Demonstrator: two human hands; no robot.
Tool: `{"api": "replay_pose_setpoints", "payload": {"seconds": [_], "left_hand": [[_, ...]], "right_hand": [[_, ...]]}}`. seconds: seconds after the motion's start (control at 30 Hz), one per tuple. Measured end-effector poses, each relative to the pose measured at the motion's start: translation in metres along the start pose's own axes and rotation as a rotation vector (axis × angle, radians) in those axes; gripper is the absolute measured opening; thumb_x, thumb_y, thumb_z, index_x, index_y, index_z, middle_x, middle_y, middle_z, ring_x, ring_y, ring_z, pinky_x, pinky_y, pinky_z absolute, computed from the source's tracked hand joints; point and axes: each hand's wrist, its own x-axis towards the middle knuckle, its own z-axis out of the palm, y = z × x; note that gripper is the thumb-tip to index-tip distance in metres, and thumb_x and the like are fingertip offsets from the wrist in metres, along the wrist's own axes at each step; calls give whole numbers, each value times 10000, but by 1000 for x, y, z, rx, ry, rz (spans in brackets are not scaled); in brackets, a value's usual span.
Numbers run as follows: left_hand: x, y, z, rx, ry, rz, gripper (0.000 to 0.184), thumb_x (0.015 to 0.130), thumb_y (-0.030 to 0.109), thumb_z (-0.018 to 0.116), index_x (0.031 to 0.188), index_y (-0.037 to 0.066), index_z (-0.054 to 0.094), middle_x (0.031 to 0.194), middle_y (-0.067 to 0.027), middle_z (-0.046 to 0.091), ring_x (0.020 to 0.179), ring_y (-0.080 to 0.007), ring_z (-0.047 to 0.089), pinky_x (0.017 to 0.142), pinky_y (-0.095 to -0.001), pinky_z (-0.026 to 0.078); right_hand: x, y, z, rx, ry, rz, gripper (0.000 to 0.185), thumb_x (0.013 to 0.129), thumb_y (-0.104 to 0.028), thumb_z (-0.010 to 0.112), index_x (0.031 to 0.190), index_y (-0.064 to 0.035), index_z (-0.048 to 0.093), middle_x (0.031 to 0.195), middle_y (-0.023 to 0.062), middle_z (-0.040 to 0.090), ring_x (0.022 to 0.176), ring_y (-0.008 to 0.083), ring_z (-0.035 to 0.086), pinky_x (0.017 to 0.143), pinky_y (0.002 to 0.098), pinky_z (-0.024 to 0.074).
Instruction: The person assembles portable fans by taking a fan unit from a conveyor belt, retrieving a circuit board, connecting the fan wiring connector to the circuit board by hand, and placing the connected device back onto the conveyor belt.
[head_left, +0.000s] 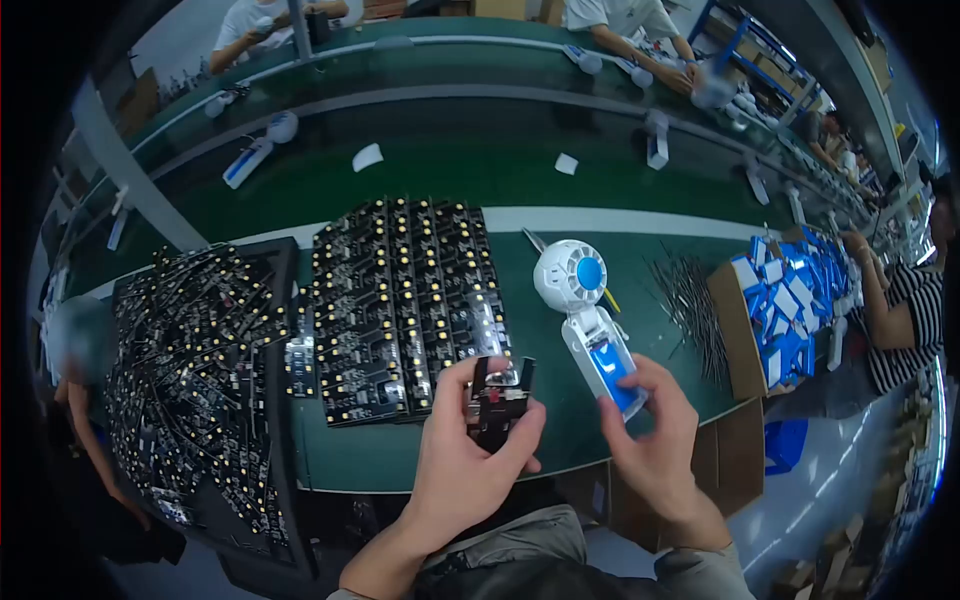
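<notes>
A small black circuit board (497,408) is pinched between the thumb and fingers of my left hand (455,475), above the front edge of the green bench. My right hand (657,445) grips the lower end of a white handheld fan (570,275), thumb on one side and fingers on the other. The fan lies with its round head away from me; its handle is open and a blue battery (607,362) shows inside. To the left of the fan stand rows of black circuit boards (400,300) with wires, packed close together.
A black tray (285,400) of heaped circuit boards is at the left. Thin dark strips (690,310) lie right of the fan, beside a cardboard box (735,330) of blue batteries. Beyond runs a green conveyor belt (460,140) carrying fan parts. Other people sit around.
</notes>
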Motion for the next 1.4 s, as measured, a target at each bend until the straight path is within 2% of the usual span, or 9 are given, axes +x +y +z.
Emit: {"api": "replay_pose_setpoints", "payload": {"seconds": [0.27, 0.43, 0.5, 0.7, 0.8, 1.0, 1.03, 1.1, 1.4], "left_hand": [[-1, -43, 5, 506, -212, -15, 392, 881, 74, 742, 1180, -22, 507, 864, -132, 713, 692, -188, 737, 586, -292, 567], [-12, -51, 1, 469, -163, 4, 462, 886, 24, 715, 1282, -31, 484, 857, -123, 712, 738, -178, 737, 635, -290, 572], [-12, -52, 2, 345, -128, -70, 536, 889, -64, 661, 1369, -23, 427, 1029, -91, 627, 789, -122, 680, 640, -245, 580], [-14, -48, 6, 391, -138, -17, 569, 884, -76, 659, 1392, -17, 410, 1156, -112, 578, 819, -110, 653, 666, -246, 585], [-11, -59, 2, 475, -114, 151, 570, 864, 19, 725, 1365, -2, 452, 930, -154, 696, 730, -171, 703, 650, -295, 544], [-10, -60, 7, 465, -130, 70, 588, 852, 32, 742, 1367, 9, 459, 904, -151, 684, 709, -178, 674, 632, -315, 535], [-9, -60, 7, 465, -128, 69, 588, 852, 32, 742, 1367, 9, 459, 904, -151, 684, 709, -178, 674, 632, -315, 535], [-8, -61, 8, 494, -170, 65, 607, 865, -84, 679, 1402, -14, 406, 1237, -135, 553, 865, -108, 642, 642, -238, 579], [-9, -70, 7, 527, -237, 214, 621, 851, -84, 700, 1397, -17, 411, 1148, -139, 609, 858, -123, 659, 669, -249, 589]], "right_hand": [[-78, -15, -2, -287, 8, 214, 440, 704, -41, 840, 1057, -14, 578, 1142, 197, 592, 925, 345, 634, 732, 377, 530], [-46, -11, -13, -93, 81, 153, 439, 678, -55, 864, 1033, -15, 608, 1115, 178, 586, 870, 306, 610, 716, 353, 515], [-25, -10, -1, -64, -26, 57, 363, 709, -56, 844, 996, -24, 626, 1040, 133, 621, 846, 287, 610, 700, 345, 508], [-10, -10, 32, -337, 52, -56, 275, 749, -71, 805, 968, -54, 640, 864, 66, 641, 731, 248, 582, 617, 350, 466], [-11, -7, 40, -400, 104, -7, 250, 748, -75, 802, 935, -64, 637, 805, 52, 628, 691, 237, 571, 585, 353, 451], [-9, -4, 46, -423, 174, 17, 196, 763, -91, 791, 880, -81, 633, 765, 42, 612, 649, 226, 565, 557, 352, 445], [-8, -3, 48, -431, 177, 17, 190, 767, -95, 789, 878, -85, 635, 763, 42, 610, 647, 225, 565, 555, 352, 446], [-6, 1, 51, -454, 184, 8, 187, 768, -101, 789, 874, -85, 635, 759, 40, 605, 651, 225, 566, 558, 351, 446], [2, 8, 39, -607, 156, 26, 208, 760, -135, 814, 895, -83, 665, 772, 38, 629, 686, 211, 603, 585, 334, 465]]}}
